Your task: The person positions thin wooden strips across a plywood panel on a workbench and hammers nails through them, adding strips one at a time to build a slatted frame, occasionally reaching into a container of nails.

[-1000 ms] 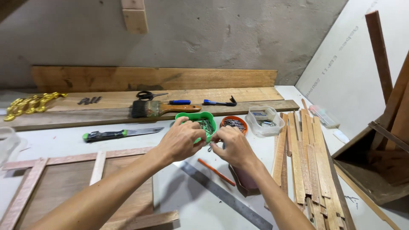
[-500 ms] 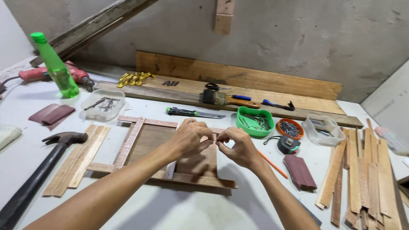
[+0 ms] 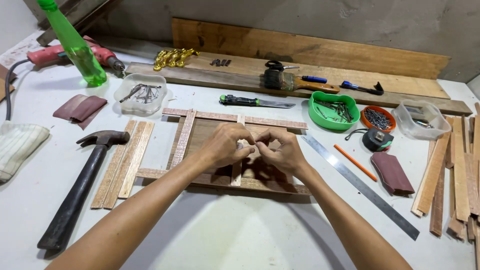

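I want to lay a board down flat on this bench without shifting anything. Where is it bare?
The widest bare stretch of the white table lies along the near edge, between the forearms, below the wooden frame. A smaller patch sits between the hammer and the folded cloth. Right of the steel ruler it is crowded: wood strips, bowls, tape measure.
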